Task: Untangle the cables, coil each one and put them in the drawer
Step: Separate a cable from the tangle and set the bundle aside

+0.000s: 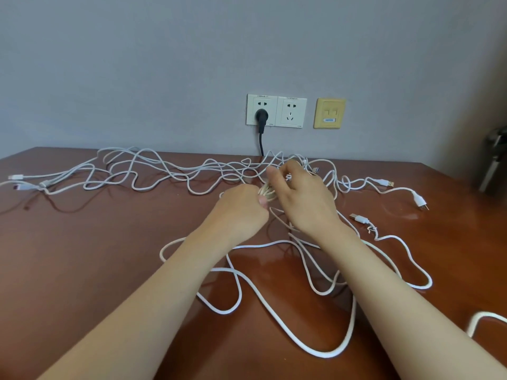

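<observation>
Several white cables lie tangled across the brown table. My left hand grips a small bundle of cable loops at the table's middle. My right hand is just right of it, fingers curled, pinching strands of the same cable near the bundle. A thick white cable loops under my forearms. USB plugs lie to the right, and more connectors lie at the far left. No drawer is in view.
A black plug sits in the wall socket, its cord dropping behind the table. A second socket and a yellow data plate are beside it. A dark metal object stands at the right edge.
</observation>
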Demonstrator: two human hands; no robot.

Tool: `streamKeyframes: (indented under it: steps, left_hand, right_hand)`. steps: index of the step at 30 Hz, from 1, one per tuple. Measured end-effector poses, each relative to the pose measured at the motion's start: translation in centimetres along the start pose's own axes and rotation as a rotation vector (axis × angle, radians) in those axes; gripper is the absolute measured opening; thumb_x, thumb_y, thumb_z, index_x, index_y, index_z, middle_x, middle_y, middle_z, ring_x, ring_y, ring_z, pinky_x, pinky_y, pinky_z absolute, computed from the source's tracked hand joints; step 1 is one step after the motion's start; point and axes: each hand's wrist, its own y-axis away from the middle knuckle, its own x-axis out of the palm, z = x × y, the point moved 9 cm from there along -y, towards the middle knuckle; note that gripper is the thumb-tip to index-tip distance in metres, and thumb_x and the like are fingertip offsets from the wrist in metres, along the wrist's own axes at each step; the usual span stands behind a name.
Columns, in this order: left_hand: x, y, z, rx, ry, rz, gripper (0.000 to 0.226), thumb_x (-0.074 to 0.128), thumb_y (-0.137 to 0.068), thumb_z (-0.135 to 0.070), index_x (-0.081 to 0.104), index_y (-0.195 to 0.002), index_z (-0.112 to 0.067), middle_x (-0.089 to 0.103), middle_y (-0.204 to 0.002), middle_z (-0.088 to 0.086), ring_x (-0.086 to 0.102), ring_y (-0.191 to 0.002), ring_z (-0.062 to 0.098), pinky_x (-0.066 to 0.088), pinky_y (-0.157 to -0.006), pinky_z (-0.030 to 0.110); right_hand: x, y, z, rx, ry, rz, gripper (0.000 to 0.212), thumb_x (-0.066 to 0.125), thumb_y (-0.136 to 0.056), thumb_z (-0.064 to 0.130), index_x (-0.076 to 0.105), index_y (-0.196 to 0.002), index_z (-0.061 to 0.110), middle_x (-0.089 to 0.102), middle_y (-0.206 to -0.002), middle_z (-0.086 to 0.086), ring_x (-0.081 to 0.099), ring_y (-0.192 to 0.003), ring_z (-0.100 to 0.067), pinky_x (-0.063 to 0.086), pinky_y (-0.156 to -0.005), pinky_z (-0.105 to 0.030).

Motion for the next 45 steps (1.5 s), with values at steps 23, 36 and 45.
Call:
streamKeyframes:
  steps: [23, 36, 45]
  left_hand:
    - [2.1, 1.9, -1.7, 0.195, 0.290, 0.475, 0.032, 0.034, -0.097, -0.003, 0.047, -0.074, -0.020, 0.041, -0.063, -0.009, 0.043, -0.045, -0.003, 0.034, -0.053, 0.012]
    - [-2.8, -0.1, 0.3, 0.019, 0.389, -0.104, 0.030, 0.034, -0.097, -0.006, 0.052, -0.077, -0.019, 0.056, -0.080, 0.008, 0.054, -0.081, 0.029, 0.031, -0.061, 0.030]
    - [-3.1, -0.4, 1.9, -0.072, 0.226, -0.151, 0.027, 0.035, -0.098, -0.011, 0.059, -0.107, -0.002, 0.057, -0.100, 0.012, 0.049, -0.097, 0.029, 0.025, -0.066, 0.027]
  right_hand:
    - [-0.4, -0.4, -0.2, -0.103, -0.528, 0.229, 0.030, 0.062, -0.086, 0.015, 0.059, -0.058, 0.025, 0.049, -0.059, -0.001, 0.043, -0.053, -0.009, 0.036, -0.054, -0.021]
    - [0.4, 0.1, 0.8, -0.108, -0.247, 0.038, 0.031, 0.056, -0.093, 0.019, 0.060, -0.062, 0.022, 0.046, -0.042, 0.013, 0.043, -0.049, -0.005, 0.031, -0.054, -0.021]
    - [1.0, 1.1, 2.8, -0.287, 0.098, 0.079, 0.021, 0.044, -0.092, 0.023, 0.045, -0.072, 0.019, 0.043, -0.059, -0.002, 0.046, -0.068, -0.032, 0.035, -0.061, -0.033]
